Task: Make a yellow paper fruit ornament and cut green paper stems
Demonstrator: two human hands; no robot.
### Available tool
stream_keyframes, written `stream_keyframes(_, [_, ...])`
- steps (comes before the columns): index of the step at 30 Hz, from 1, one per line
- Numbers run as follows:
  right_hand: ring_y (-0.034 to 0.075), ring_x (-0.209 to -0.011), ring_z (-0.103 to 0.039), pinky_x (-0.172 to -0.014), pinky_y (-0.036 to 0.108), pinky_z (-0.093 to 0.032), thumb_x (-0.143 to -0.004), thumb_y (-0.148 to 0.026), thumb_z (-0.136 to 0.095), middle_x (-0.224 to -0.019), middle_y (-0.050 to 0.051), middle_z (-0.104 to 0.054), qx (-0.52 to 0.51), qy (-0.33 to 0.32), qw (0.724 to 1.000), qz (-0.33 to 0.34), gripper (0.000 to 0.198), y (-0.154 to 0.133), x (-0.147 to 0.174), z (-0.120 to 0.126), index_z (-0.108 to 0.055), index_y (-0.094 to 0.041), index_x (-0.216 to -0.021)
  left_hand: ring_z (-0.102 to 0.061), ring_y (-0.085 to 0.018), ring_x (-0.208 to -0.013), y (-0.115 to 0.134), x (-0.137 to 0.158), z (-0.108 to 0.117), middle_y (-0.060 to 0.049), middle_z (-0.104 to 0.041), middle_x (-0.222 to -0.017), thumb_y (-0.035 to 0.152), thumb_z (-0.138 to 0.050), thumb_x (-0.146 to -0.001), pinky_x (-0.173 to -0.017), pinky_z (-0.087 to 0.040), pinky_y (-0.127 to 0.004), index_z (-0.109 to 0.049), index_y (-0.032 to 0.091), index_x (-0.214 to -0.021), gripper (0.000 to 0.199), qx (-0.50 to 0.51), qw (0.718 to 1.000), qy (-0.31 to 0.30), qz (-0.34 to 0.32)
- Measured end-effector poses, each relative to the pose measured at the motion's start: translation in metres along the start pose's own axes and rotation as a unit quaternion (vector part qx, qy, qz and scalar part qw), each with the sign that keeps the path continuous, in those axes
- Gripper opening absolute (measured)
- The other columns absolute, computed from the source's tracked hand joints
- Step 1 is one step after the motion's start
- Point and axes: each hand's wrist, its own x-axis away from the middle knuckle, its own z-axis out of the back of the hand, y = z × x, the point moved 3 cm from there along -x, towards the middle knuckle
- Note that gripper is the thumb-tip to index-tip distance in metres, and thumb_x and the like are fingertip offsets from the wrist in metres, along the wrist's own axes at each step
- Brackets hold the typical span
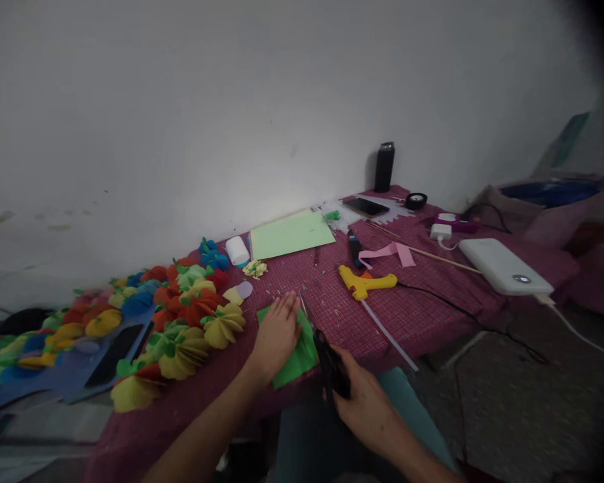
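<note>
Lying at the front edge of the tabletop (423,329), the green sheet (296,365) sits under your left hand (278,332), which is spread flat on it, fingers nearly straight and gripping nothing. Your right hand (365,399) is clamped around the handles of the black scissors (331,362), their blades pointing away from you along the sheet's right side. To your left crowd many-coloured folded paper shapes (198,302); just beyond your left fingers are small scraps. To your right you have the yellow glue gun (367,282), with a pink strip (390,252) behind it and a white power bank (503,265) farther right. Pale green paper (292,233) lies toward the wall (282,100), and a black bottle (384,168) stands upright at the back.
</note>
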Motion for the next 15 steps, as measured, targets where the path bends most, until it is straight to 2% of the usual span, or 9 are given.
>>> stream_keyframes(3, [0.018, -0.095, -0.062, -0.086, 0.034, -0.047, -0.075, -0.01, -0.049, -0.103, 0.007, -0.065, -0.009, -0.003, 1.0, 0.001, 0.051, 0.0, 0.0, 0.0, -0.041, -0.02, -0.124, -0.027, -0.02, -0.133, 0.011, 0.017, -0.004, -0.011, -0.038, -0.141, 0.029, -0.035, -0.091, -0.109, -0.021, -0.039, -0.035, 0.014, -0.134, 0.046, 0.077, 0.99, -0.076, -0.094])
stream_keyframes(5, [0.019, -0.097, -0.061, -0.087, 0.035, -0.046, -0.073, -0.01, -0.05, -0.104, 0.007, -0.065, -0.026, -0.004, 1.0, 0.003, 0.051, 0.0, -0.001, 0.0, -0.042, -0.02, -0.123, -0.02, -0.021, -0.135, 0.014, 0.029, -0.003, -0.011, -0.026, -0.146, 0.042, -0.036, -0.09, -0.11, -0.015, -0.043, -0.026, 0.015, -0.139, 0.056, 0.109, 0.98, -0.108, -0.124])
stream_keyframes(7, [0.019, -0.094, -0.062, -0.086, 0.035, -0.047, -0.073, -0.011, -0.051, -0.106, 0.007, -0.064, -0.061, -0.006, 0.998, -0.007, 0.05, -0.001, -0.001, 0.002, -0.044, -0.021, -0.121, -0.014, -0.022, -0.137, 0.015, 0.036, 0.001, -0.011, -0.02, -0.148, 0.048, -0.035, -0.089, -0.111, -0.009, -0.046, -0.019, 0.017, -0.141, 0.063, 0.123, 0.976, -0.124, -0.127])
stream_keyframes(10, [0.016, -0.074, -0.064, -0.072, 0.033, -0.052, -0.073, -0.018, -0.053, -0.107, 0.007, -0.064, -0.145, 0.006, 0.988, -0.058, 0.045, -0.003, -0.004, 0.01, -0.043, -0.021, -0.117, -0.008, -0.023, -0.137, 0.016, 0.039, 0.009, -0.012, -0.015, -0.149, 0.059, -0.033, -0.086, -0.11, -0.006, -0.048, -0.011, 0.019, -0.143, 0.073, 0.132, 0.973, -0.143, -0.127])
stream_keyframes(12, [0.013, -0.062, -0.062, -0.063, 0.032, -0.053, -0.072, -0.023, -0.056, -0.109, 0.01, -0.062, -0.194, 0.033, 0.976, -0.095, 0.048, -0.004, -0.007, 0.019, -0.04, -0.02, -0.117, -0.005, -0.027, -0.137, 0.019, 0.038, 0.014, -0.014, -0.012, -0.15, 0.069, -0.034, -0.079, -0.108, -0.006, -0.052, -0.01, 0.02, -0.143, 0.084, 0.131, 0.971, -0.152, -0.132])
stream_keyframes(15, [0.012, -0.057, -0.059, -0.06, 0.032, -0.053, -0.068, -0.028, -0.062, -0.111, 0.013, -0.061, -0.229, 0.056, 0.965, -0.118, 0.054, -0.005, -0.01, 0.029, -0.038, -0.018, -0.116, -0.005, -0.033, -0.136, 0.024, 0.038, 0.017, -0.017, -0.01, -0.149, 0.077, -0.038, -0.069, -0.105, -0.008, -0.057, -0.015, 0.024, -0.143, 0.093, 0.124, 0.971, -0.151, -0.138])
